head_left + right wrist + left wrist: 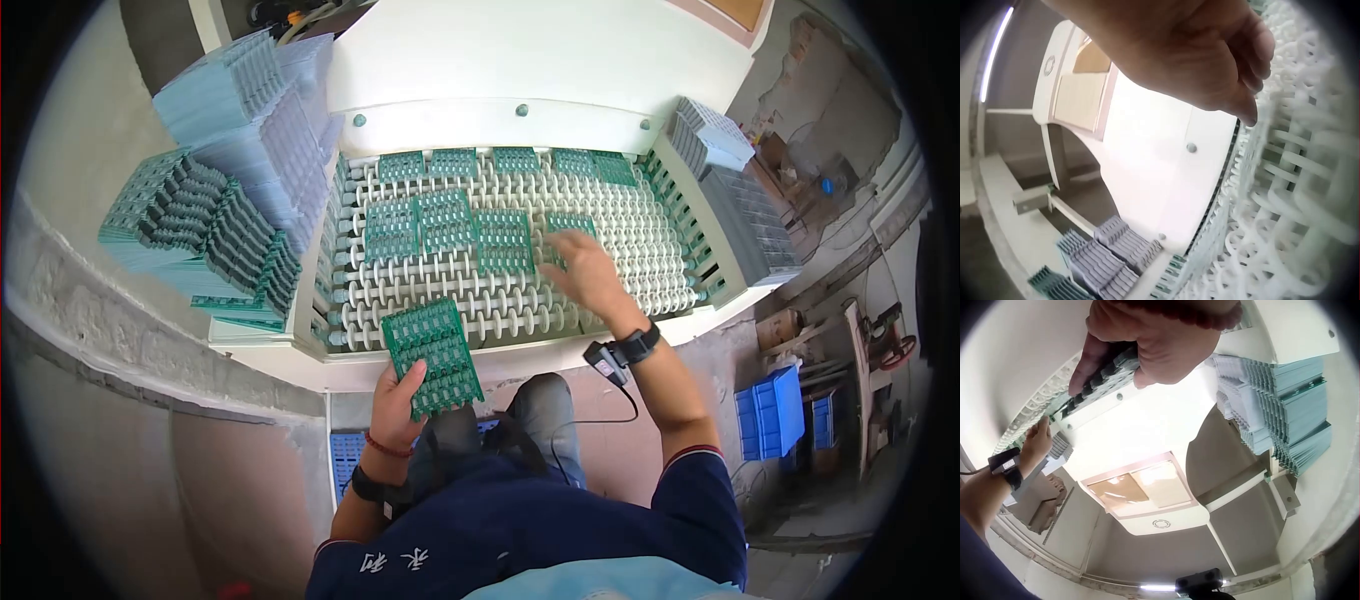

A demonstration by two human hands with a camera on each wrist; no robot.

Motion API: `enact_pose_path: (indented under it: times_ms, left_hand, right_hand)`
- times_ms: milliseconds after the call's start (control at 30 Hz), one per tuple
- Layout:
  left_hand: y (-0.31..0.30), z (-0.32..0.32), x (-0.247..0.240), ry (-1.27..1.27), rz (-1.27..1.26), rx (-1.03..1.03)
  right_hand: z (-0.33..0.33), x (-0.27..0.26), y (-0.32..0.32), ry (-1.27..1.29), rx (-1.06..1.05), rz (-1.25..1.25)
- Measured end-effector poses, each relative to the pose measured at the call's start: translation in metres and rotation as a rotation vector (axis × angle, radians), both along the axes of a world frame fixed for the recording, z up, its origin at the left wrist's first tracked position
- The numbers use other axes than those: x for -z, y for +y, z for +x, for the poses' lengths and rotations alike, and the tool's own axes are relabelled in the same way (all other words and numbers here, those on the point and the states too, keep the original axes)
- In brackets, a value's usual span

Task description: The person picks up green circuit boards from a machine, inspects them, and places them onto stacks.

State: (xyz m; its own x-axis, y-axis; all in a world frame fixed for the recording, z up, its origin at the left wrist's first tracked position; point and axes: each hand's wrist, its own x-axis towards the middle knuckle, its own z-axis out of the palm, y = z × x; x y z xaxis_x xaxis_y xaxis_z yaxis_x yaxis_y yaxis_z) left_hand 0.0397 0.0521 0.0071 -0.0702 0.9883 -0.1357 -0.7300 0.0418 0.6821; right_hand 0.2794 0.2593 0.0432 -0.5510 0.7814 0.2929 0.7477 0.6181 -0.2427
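Note:
My left hand (398, 405) grips a small stack of green circuit boards (432, 350) in front of the machine, thumb on the top face. The left wrist view shows the stack edge-on and dark under the left hand (1150, 340). Over the white roller conveyor (510, 325), my right hand (590, 275) reaches forward with loosely bent fingers beside a green board (570, 222). Nothing shows between the fingers of the right hand (1210, 56) in the right wrist view. Nearby on the rollers lie a board (503, 240) and a further pair (445, 220) to its left.
More boards (515, 160) line the far end of the rollers. Tall stacks of green boards (200, 225) and pale panels (260, 130) stand at the left. Grey panel stacks (750, 220) sit on the right ledge. Blue crates (770, 412) are on the floor at right.

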Motion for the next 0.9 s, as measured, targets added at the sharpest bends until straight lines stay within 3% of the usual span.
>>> enact_pose_path:
  times_ms: [67, 233, 300, 433, 500, 533, 600, 667, 700, 767, 900]
  left_hand:
    - [-0.003, -0.001, 0.003, 0.001, -0.002, 0.027]
    - [-0.015, -0.008, -0.009, -0.157, 0.171, 0.197]
    - [-0.022, -0.005, -0.013, -0.101, 0.168, 0.157]
    - [-0.029, -0.004, -0.009, -0.063, 0.18, 0.146]
    - [-0.03, 0.002, -0.012, -0.04, 0.151, 0.098]
    - [-0.03, 0.005, -0.014, -0.018, 0.117, 0.048]
    - [-0.027, 0.006, -0.014, 0.036, 0.119, 0.046]
    - [-0.023, 0.009, -0.014, 0.093, 0.127, 0.05]
    - [-0.019, 0.011, -0.015, 0.113, 0.107, 0.019]
    - [-0.013, 0.014, -0.018, 0.136, 0.094, -0.004]
    - [-0.003, 0.019, -0.017, 0.191, 0.055, -0.019]
  right_hand:
    - [-0.026, 0.005, -0.011, -0.077, -0.2, 0.021]
    - [-0.033, 0.023, 0.003, -0.197, -0.23, -0.083]
    - [-0.027, 0.017, 0.012, -0.215, -0.183, -0.186]
    - [-0.022, 0.005, 0.001, -0.197, -0.268, -0.071]
    - [-0.022, 0.0, -0.021, 0.06, -0.317, -0.084]
    - [-0.022, -0.007, -0.036, 0.062, -0.314, -0.081]
    - [-0.022, -0.018, -0.069, 0.317, -0.239, -0.579]
    - [-0.022, 0.007, -0.095, 0.549, -0.444, -0.662]
    - [-0.021, 0.011, -0.105, 0.554, -0.439, -0.65]
    - [-0.02, 0.015, -0.117, 0.624, -0.244, -1.181]
    - [-0.002, 0.016, -0.099, 0.838, -0.168, -1.121]
